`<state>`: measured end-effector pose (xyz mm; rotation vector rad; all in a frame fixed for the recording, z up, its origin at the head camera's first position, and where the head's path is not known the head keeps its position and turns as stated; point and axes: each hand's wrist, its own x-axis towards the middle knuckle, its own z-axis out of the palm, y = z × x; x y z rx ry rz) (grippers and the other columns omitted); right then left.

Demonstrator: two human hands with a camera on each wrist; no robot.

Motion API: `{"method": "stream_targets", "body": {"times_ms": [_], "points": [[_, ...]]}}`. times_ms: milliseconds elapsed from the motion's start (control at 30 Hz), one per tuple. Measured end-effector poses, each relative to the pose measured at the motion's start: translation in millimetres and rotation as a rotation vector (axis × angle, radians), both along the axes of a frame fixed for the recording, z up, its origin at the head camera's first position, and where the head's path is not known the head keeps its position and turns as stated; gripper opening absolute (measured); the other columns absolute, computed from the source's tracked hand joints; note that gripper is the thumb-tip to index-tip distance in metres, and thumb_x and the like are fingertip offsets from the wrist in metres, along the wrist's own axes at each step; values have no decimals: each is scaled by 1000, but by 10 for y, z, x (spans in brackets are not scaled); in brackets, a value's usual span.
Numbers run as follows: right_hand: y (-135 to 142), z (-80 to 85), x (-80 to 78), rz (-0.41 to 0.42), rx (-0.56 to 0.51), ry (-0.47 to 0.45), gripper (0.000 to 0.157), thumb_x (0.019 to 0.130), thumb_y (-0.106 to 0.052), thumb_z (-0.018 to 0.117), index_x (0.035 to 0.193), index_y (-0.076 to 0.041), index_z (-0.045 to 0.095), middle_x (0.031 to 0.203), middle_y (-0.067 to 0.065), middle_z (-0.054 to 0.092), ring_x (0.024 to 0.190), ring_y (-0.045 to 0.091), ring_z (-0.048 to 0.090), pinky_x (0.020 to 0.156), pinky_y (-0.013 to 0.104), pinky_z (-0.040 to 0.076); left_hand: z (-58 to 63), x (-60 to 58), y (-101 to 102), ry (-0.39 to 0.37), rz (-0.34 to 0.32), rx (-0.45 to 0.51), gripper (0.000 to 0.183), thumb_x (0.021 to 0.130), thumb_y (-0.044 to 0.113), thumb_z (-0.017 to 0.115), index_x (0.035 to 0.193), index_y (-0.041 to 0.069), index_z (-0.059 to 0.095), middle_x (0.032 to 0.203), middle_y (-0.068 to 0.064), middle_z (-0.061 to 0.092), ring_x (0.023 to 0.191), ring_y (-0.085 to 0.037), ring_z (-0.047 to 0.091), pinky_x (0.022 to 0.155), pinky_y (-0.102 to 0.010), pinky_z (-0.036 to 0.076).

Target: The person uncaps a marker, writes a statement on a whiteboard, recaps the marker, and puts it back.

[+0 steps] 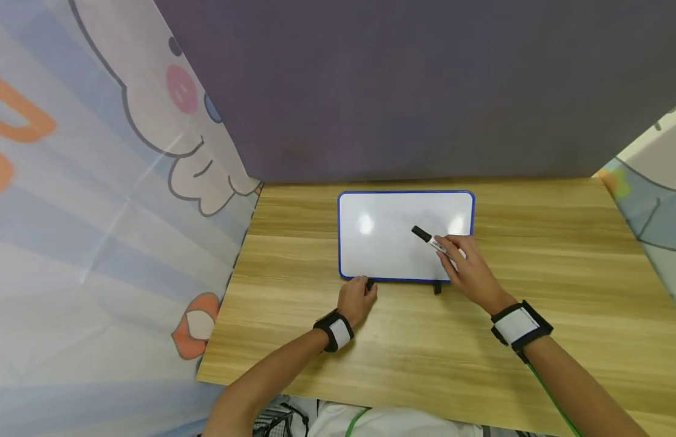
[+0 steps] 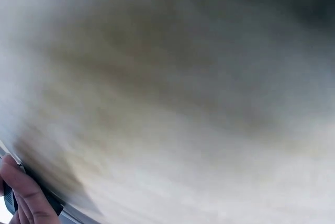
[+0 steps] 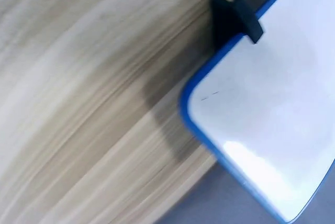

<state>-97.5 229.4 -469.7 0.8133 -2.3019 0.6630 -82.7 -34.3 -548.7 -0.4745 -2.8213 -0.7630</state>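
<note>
A small whiteboard (image 1: 392,243) with a blue frame stands on two black feet; its right foot (image 1: 437,287) shows at the lower edge. My left hand (image 1: 355,300) pinches the black left foot at that edge, and in the left wrist view the fingers (image 2: 29,192) curl round this dark piece. In front of the board's right half, my right hand (image 1: 471,270) holds a white marker (image 1: 437,245) whose black end (image 1: 421,233) points up and left. The right wrist view shows the board's corner (image 3: 209,98) with two short dark marks, but neither the right hand nor the marker.
The wood-grain table (image 1: 567,261) extends on both sides of the board. Behind it rises a grey panel (image 1: 425,91). A printed cartoon cloth (image 1: 113,255) hangs along the left side, and another printed cloth (image 1: 665,200) is at the right.
</note>
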Motion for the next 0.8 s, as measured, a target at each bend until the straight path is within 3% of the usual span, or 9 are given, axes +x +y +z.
{"method": "stream_targets", "body": {"times_ms": [200, 300, 400, 533, 667, 800], "points": [[-108, 9, -43, 34, 39, -27, 34, 98, -19, 47, 123, 3, 55, 105, 20, 53, 92, 27, 49, 77, 33, 42, -48, 50, 82, 27, -23, -18, 27, 85, 22, 64, 62, 11, 53, 58, 1, 54, 51, -7, 47, 46, -15, 31], [-178, -20, -35, 70, 76, -55, 34, 98, -18, 46, 124, 3, 54, 107, 18, 53, 92, 24, 49, 74, 31, 44, -45, 80, 113, -17, -35, -34, 30, 88, 25, 61, 63, 12, 52, 59, 3, 53, 51, -7, 46, 46, -16, 31], [-257, -53, -26, 126, 119, -68, 35, 100, -19, 42, 125, 1, 54, 107, 16, 55, 90, 22, 51, 70, 30, 47, 30, 104, 87, -109, -36, -47, 35, 89, 34, 60, 62, 13, 51, 57, 5, 50, 50, -6, 44, 45, -17, 29], [-347, -26, -36, 187, 192, -76, 42, 101, -27, 31, 125, -2, 54, 107, 13, 57, 89, 21, 57, 72, 32, 51, 282, 76, -47, -209, -39, -6, 37, 87, 45, 60, 77, 10, 62, 63, 4, 56, 52, -5, 48, 46, -17, 35], [-425, 103, -97, 231, 244, -103, 34, 94, -13, 53, 127, -4, 52, 109, 12, 56, 88, 20, 58, 73, 33, 53, 647, -60, -180, -201, -82, 127, 54, 85, 48, 62, 117, 4, 58, 88, -3, 63, 63, -6, 57, 53, -16, 44], [-517, 232, -200, 288, 283, -77, 51, 79, 2, 67, 127, -3, 51, 110, 11, 55, 85, 15, 58, 71, 28, 54, 958, -227, -232, -119, -183, 230, 61, 87, 43, 61, 131, 4, 47, 101, -8, 60, 72, -11, 61, 60, -17, 49]]}}
